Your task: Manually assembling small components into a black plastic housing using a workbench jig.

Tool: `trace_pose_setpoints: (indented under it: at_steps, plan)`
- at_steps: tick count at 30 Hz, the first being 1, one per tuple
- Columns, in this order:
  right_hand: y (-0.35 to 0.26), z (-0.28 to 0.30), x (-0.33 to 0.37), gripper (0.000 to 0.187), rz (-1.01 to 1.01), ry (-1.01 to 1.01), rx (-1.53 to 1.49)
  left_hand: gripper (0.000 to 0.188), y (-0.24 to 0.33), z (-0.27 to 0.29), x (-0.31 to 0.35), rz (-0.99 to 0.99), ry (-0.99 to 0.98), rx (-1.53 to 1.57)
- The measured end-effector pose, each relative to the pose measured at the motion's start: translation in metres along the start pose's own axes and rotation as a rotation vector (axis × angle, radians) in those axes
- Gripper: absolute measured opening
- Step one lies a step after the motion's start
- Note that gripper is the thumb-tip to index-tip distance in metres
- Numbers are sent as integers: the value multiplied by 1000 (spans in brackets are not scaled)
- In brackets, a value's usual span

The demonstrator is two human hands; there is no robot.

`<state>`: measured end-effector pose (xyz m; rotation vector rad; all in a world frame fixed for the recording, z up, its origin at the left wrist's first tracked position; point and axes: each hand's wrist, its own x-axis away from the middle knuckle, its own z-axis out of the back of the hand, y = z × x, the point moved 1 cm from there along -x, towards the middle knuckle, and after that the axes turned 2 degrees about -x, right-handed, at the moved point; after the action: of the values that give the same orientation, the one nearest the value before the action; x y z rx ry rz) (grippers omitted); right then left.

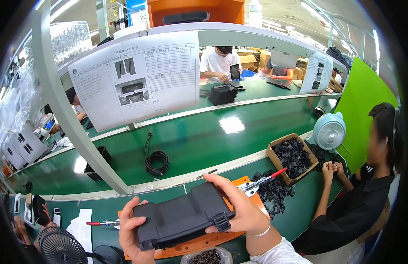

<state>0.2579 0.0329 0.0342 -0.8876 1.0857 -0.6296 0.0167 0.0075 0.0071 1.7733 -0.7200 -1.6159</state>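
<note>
Between both hands is a black plastic case (180,215), slightly tilted, its long side facing me. My left hand (133,229) grips its left end, thumb and fingers wrapped round the edge. Round the right end curls my right hand (243,209), index finger along the far edge and thumb by a black latch (221,222) at the front corner. Underneath lies an orange fixture (199,243), partly hidden by the case; whether they touch I cannot tell. Red-handled toggle clamps stick out from it, a right clamp (252,187) and a left clamp (103,223).
Loose black latches (276,193) lie beside a cardboard box (270,154) full of them. A bag of small pins (186,259) sits at the near edge. Nearby are a blue fan (329,132), a black fan (63,246), a coiled cable (157,163), and a co-worker (351,215) at right.
</note>
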Motion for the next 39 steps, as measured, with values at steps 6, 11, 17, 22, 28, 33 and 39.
trace_pose_setpoints:
  at_steps: [6,11,17,22,28,33,39]
  plan:
    - [3,0,0,91,-22,133,-7,58,7,5,0,16,-93,-188]
    - [2,-4,-2,90,-21,147,-25,46,10,13,-1,-171,-231,-558]
    - [0,-3,5,97,-75,193,-166,54,4,9,-8,-256,-159,-393]
    - [-4,-6,3,100,-57,179,-197,58,1,17,-3,-351,-124,-356]
    - [-8,-10,2,103,-69,206,-232,57,11,17,-8,-278,-129,-381]
    - [-12,-11,2,105,-78,222,-240,53,13,17,-9,-308,-162,-368]
    - [-12,-11,4,105,-68,225,-207,49,12,18,-9,-306,-148,-294]
